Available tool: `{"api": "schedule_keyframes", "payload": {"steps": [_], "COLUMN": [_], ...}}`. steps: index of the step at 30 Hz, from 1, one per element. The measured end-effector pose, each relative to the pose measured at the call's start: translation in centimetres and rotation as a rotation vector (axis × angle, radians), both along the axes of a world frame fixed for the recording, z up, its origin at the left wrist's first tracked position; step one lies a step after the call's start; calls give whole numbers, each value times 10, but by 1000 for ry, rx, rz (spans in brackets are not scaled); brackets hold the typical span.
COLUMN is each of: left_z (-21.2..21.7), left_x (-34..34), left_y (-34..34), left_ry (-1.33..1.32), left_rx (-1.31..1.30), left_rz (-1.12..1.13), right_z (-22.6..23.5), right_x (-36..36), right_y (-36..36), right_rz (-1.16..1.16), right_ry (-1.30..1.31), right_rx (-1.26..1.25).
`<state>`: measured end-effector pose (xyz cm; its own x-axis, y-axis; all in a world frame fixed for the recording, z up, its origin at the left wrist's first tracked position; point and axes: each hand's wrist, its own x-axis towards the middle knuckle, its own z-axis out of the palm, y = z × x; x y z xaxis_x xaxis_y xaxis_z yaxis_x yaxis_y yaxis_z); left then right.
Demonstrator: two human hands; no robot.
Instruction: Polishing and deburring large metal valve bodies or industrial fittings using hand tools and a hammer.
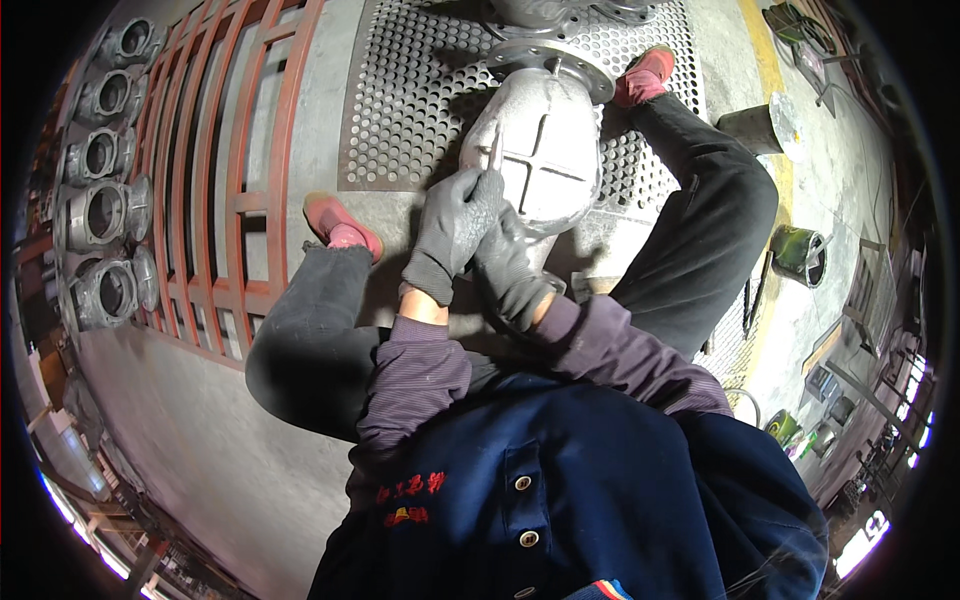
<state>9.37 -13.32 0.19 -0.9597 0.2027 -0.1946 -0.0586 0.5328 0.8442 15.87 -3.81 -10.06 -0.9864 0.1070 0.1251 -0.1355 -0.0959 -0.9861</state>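
Note:
A large grey cast valve body (550, 150) with a cross-shaped rib lies on a perforated metal plate (410, 100) between my feet. My left hand (455, 225), in a grey glove, pinches a thin pale stick (494, 152) whose tip touches the casting's left side. My right hand (508, 265), also gloved, sits just below and beside the left hand, resting against the casting's lower edge. What the right hand holds is hidden.
A red metal grate (215, 170) runs along the left, with a row of grey valve castings (100, 210) beyond it. Paint cans (800, 255) and a bucket (760, 128) stand on the floor to the right. My pink shoes (340, 225) flank the casting.

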Motion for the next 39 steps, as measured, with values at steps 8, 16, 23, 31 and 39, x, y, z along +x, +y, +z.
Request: {"api": "schedule_keyframes", "payload": {"steps": [8, 16, 23, 31, 39], "left_z": [36, 20, -11, -86, -81], "left_x": [23, 76, 97, 121, 105], "left_y": [-34, -7, 20, 8, 30], "left_ry": [39, -131, -219, -268, -513], "left_rx": [747, 417, 58, 154, -477], "left_rz": [538, 640, 704, 727, 232], "right_z": [191, 148, 100, 99, 135], "right_x": [-26, 18, -4, -19, -23], "right_y": [113, 170, 177, 170, 168], "right_rz": [176, 441, 445, 566, 561], "right_ry": [-673, -673, -431, -400, -595], "right_rx": [-374, 295, 527, 736, 641]}}
